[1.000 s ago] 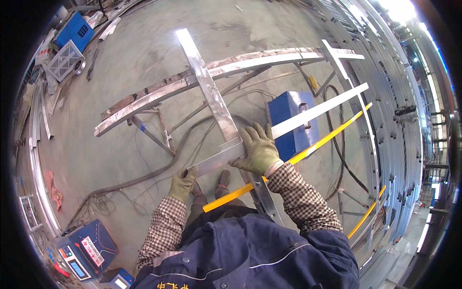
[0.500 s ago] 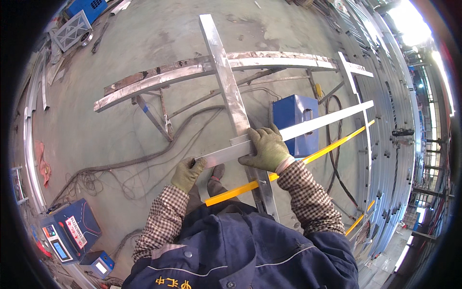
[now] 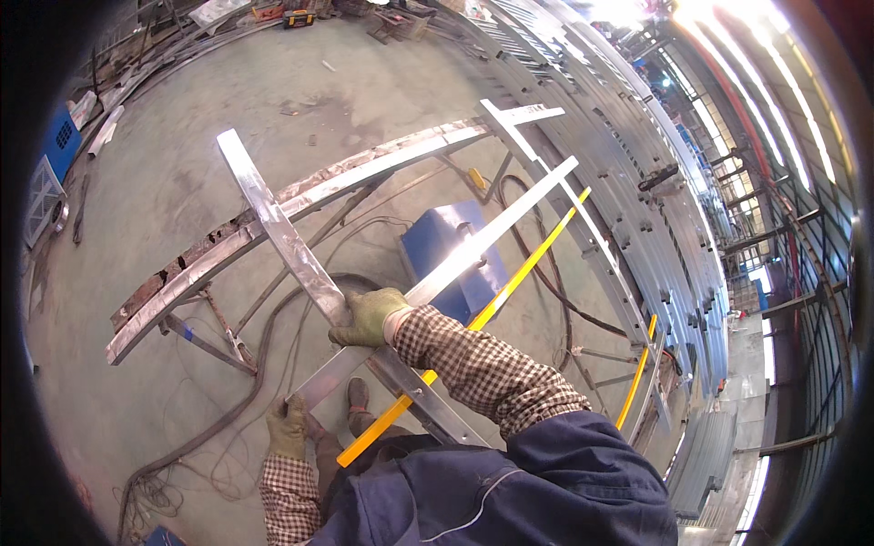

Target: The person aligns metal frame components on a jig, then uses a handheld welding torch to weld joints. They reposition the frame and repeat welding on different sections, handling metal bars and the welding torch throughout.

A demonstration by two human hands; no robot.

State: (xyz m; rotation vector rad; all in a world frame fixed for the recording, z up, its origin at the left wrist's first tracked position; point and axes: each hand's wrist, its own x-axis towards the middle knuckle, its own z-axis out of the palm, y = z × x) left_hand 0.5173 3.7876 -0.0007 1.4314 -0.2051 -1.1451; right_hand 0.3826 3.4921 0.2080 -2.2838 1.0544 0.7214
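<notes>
A long, flat silver metal bar point(image 3: 501, 223) runs from near my body to the far right. My left hand point(image 3: 288, 426), in a greenish work glove, is closed on its near end. Farther along, my right hand point(image 3: 371, 317), gloved alike, wraps over the bar where it crosses a wider metal beam point(image 3: 282, 227). That beam slopes from the far left down toward my waist, passing under the bar. Its part beneath my right hand is hidden. A yellow bar point(image 3: 510, 287) lies to the right of the silver bar and crosses the beam's near part.
A long metal rail on a trestle point(image 3: 382, 162) supports the far side. Below the bars stands a blue box point(image 3: 442, 227) with a handle. Dark cables point(image 3: 259, 364) trail over the floor. Long metal profiles point(image 3: 628, 182) are stacked at the right.
My view has turned to the right, so the frame and bars appear farther left and tilted. Both hands stay on the silver bar, which still crosses the beam.
</notes>
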